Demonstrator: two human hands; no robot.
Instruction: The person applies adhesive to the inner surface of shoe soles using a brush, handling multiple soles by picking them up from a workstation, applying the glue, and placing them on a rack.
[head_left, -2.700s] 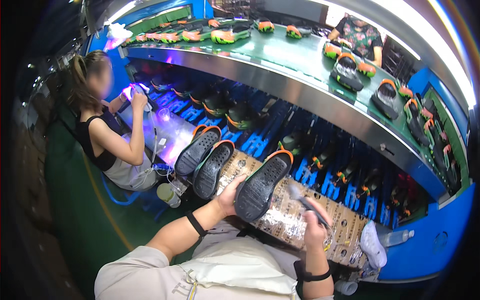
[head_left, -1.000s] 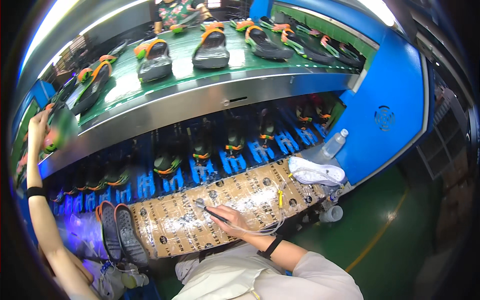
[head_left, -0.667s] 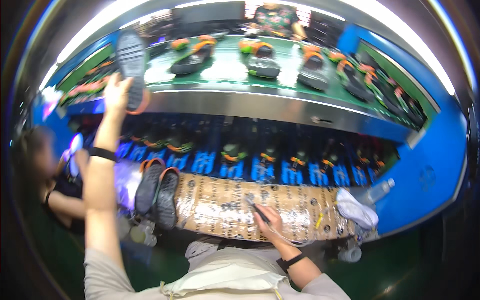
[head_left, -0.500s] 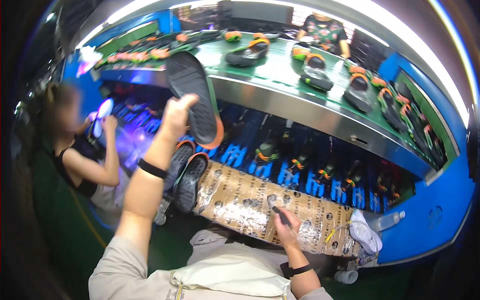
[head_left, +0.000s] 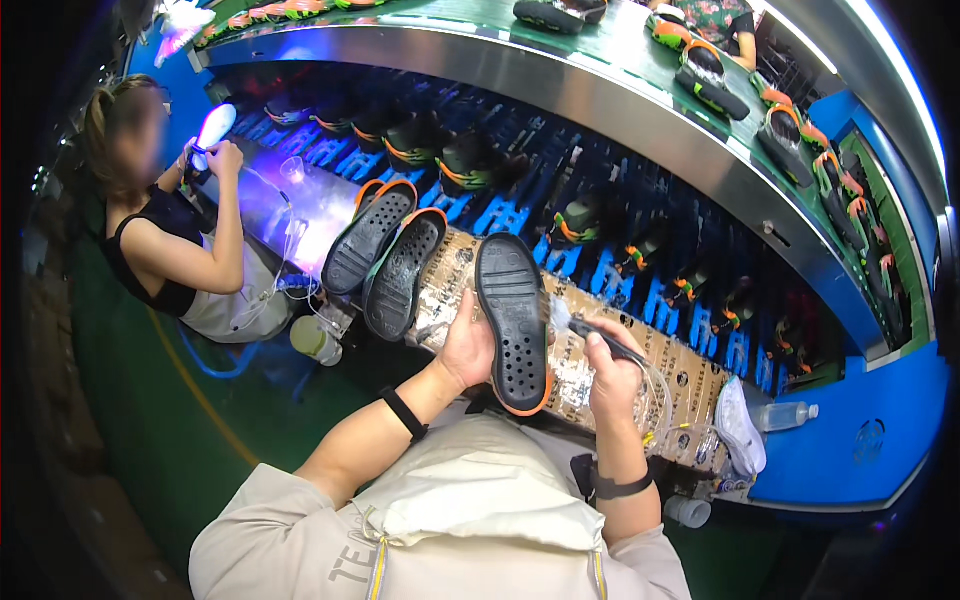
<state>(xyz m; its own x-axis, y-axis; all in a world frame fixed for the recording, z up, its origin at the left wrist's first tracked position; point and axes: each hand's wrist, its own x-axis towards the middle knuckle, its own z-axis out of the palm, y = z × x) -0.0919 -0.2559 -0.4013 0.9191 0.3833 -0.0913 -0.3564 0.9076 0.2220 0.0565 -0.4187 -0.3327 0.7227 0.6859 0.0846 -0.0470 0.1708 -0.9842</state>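
My left hand (head_left: 470, 345) grips a black shoe sole (head_left: 512, 320) with an orange rim, held upright in front of me with its perforated inner side showing. Fingers of that hand are partly hidden behind the sole. In my right hand (head_left: 617, 378) is a brush (head_left: 590, 328) with a black handle, a pale tip and a thin clear tube trailing from it. The brush tip is close to the sole's right edge; whether they touch, I cannot tell. Two more black soles, a nearer one (head_left: 405, 275) and a farther one (head_left: 368, 238), lean at the bench's left end.
A cardboard-covered bench (head_left: 680, 365) runs across before me. Beyond it, blue holders (head_left: 495, 215) carry shoe uppers under a metal-edged green conveyor (head_left: 640, 60) with shoes. A white cloth item (head_left: 738, 425) and clear bottle (head_left: 785, 416) lie at right. A person (head_left: 165, 240) works at left.
My left hand has brought the sole down and right, from near the conveyor to in front of me. My right hand has raised the brush beside it. The view has tilted lower.
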